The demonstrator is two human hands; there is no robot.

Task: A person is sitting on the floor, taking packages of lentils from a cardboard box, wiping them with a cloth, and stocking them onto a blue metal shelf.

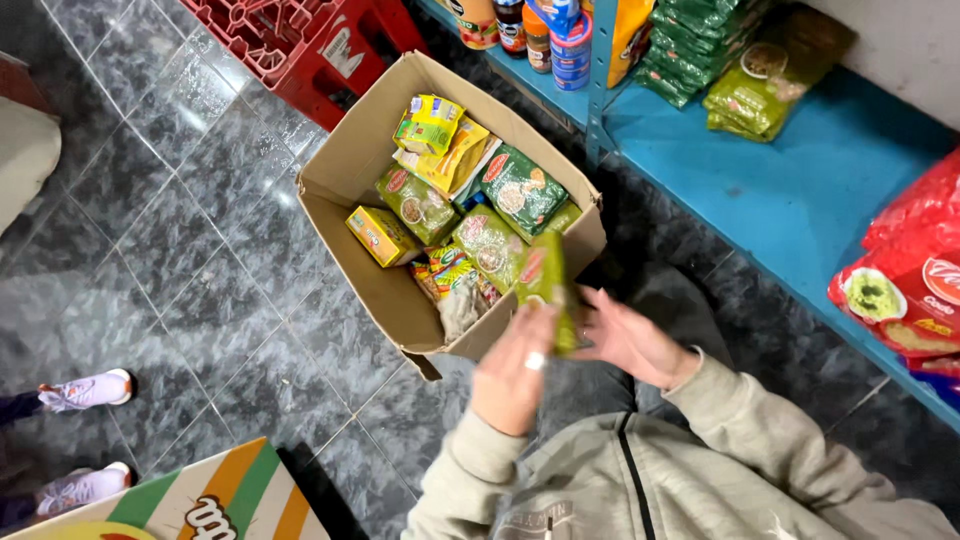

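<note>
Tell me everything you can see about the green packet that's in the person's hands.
The green packet is a flat, glossy plastic pouch with a red oval mark near its top. It stands nearly upright, edge toward the camera, just over the near rim of the cardboard box. The left hand grips its lower part; the right hand is open beside it.

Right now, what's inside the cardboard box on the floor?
The cardboard box holds green packets and yellow packets, loosely piled. Anything beneath them, and the box bottom, is covered.

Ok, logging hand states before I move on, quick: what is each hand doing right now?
Left hand: closed on a green packet, held above the cardboard box.
Right hand: open, fingers spread, beside the packet; contact cannot be told.
</note>
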